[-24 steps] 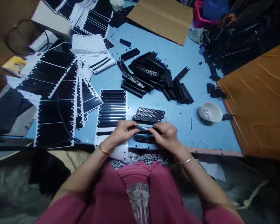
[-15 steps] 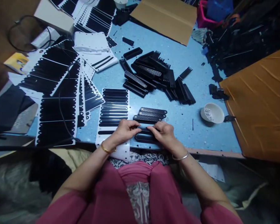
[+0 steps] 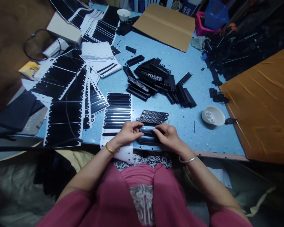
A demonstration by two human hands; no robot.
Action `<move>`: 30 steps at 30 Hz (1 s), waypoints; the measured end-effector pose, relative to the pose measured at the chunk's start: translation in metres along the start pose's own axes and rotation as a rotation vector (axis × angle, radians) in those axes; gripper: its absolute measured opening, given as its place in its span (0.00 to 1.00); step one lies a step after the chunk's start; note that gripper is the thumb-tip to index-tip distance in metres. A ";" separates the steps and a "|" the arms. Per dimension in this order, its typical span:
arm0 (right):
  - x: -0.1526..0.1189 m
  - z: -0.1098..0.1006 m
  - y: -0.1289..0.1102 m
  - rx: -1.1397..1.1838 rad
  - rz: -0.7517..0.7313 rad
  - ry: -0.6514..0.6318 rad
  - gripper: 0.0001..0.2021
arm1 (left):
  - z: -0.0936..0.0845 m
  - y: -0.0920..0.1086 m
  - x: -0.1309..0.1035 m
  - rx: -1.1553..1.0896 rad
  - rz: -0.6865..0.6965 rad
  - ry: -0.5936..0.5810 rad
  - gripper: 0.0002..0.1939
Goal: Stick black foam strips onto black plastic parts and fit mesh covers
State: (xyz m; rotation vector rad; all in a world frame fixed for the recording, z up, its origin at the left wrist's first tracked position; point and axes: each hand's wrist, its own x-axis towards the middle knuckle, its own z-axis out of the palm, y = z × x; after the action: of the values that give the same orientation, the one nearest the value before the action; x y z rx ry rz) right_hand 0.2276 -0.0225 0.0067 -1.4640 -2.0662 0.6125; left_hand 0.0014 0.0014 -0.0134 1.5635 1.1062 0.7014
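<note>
Near the table's front edge, my left hand [image 3: 130, 132] and my right hand [image 3: 166, 134] pinch the two ends of a narrow black strip [image 3: 147, 130]. Just below it lies a second black piece [image 3: 148, 140], partly under my right fingers. Several black pieces with mesh tops [image 3: 153, 116] sit side by side right above my hands. Left of my left hand is a white sheet [image 3: 128, 148] bearing rows of glossy black strips [image 3: 118, 108]; my left forearm crosses its lower part.
A heap of black plastic parts [image 3: 153, 78] lies mid-table. Stacked strip sheets [image 3: 64, 121] and a cable [image 3: 66, 107] are at left. A white bowl [image 3: 213, 115] of small metal bits stands right, beside a brown carton [image 3: 262, 110]. Cardboard [image 3: 165, 25] lies at the back.
The camera view has shifted slightly. My right fingertips have moved a little to the right along the strip, showing more of it between my hands. My left hand keeps its pinch.
</note>
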 end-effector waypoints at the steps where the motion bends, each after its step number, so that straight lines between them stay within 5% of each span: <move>1: 0.002 0.003 -0.003 -0.014 -0.032 -0.011 0.12 | 0.000 0.000 0.000 0.002 0.014 -0.005 0.16; 6: 0.014 0.026 -0.012 -0.121 -0.167 -0.078 0.15 | -0.001 0.003 -0.002 0.051 0.085 0.002 0.09; 11: 0.021 0.043 -0.010 -0.235 -0.135 -0.054 0.17 | -0.001 0.002 -0.002 0.059 0.069 -0.015 0.09; 18: 0.015 0.019 0.003 -0.100 -0.055 -0.040 0.19 | -0.002 0.000 -0.001 -0.015 -0.003 -0.009 0.09; 22: 0.007 0.004 0.011 0.066 -0.019 -0.069 0.11 | -0.002 0.003 -0.001 -0.028 -0.032 -0.034 0.09; 30: 0.011 0.009 0.018 0.098 0.075 -0.137 0.10 | -0.002 0.004 -0.001 0.020 0.016 0.007 0.11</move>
State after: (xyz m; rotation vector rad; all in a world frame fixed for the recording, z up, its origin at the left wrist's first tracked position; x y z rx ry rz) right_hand 0.2313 -0.0069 -0.0098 -1.4856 -2.0584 0.8533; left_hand 0.0004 0.0009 -0.0089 1.5893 1.1100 0.7097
